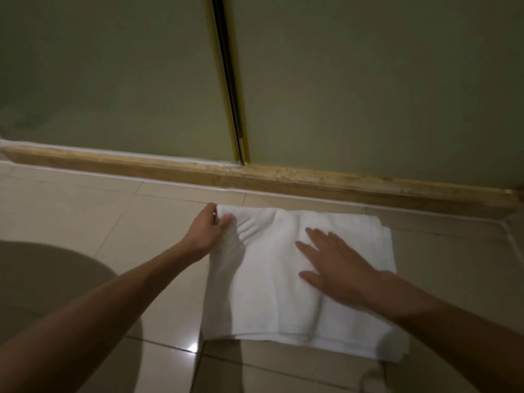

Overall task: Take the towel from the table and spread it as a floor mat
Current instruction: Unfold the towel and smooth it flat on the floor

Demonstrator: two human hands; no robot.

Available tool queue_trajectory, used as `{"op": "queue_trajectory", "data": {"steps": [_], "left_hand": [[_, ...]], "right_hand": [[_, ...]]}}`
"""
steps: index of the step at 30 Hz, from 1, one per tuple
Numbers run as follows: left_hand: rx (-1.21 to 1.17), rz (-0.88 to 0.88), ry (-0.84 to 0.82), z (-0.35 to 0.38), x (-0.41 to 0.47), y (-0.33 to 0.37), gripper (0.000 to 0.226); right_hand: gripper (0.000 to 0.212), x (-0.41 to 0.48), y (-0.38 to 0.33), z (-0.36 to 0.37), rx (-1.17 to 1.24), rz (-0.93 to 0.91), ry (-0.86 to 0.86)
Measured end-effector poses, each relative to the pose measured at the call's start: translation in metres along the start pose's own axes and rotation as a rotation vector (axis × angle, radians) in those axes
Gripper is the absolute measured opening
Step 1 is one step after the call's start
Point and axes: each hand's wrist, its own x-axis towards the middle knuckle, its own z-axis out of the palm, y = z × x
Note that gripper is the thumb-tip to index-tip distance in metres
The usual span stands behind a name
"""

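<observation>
The white towel (263,293) lies on the tiled floor (85,217), just short of the worn wooden threshold (283,180), and seems to be folded in layers, since doubled edges show along its near side. It looks like thick, soft terry: light, limp and with no stiffness of its own, so it will sag and bunch wherever it is pulled from a single point, as the ridges fanning out from the far left corner show. The left hand (205,228) has that corner, its fingers (226,218) curled and pinching the cloth. The right hand (337,268) rests flat on the middle of the towel, its fingers (314,234) straight and spread, pressing the cloth down. Corners and hems are the sensible holds, ideally two at once, with a flat palm to smooth out folds. The tiles are pale and glossy enough to throw back a glint of light, so the cloth may well slide on them. Behind stand greenish door panels (113,80) divided by a gold-coloured frame (229,80). A dark rounded shape (42,279) at lower left may be a shadow or a fixture; the dim light leaves that unclear.
</observation>
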Motion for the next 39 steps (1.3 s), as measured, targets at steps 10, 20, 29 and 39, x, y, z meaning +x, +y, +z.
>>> {"op": "queue_trajectory", "data": {"steps": [10, 20, 29, 39], "left_hand": [[0.768, 0.257, -0.113, 0.032, -0.033, -0.024, 0.076], [0.773, 0.331, -0.244, 0.038, -0.047, -0.025, 0.067], [0.065, -0.145, 0.027, 0.044, -0.051, 0.016, 0.048], [-0.479, -0.190, -0.144, 0.055, -0.062, 0.082, 0.051]], "right_hand": [[0.076, -0.003, -0.015, 0.046, -0.099, -0.066, 0.015], [0.075, -0.010, 0.001, 0.054, -0.112, -0.061, 0.059], [0.073, -0.026, -0.021, 0.025, -0.062, -0.034, -0.026], [0.050, -0.024, -0.083, -0.016, 0.781, 0.385, 0.213]]}}
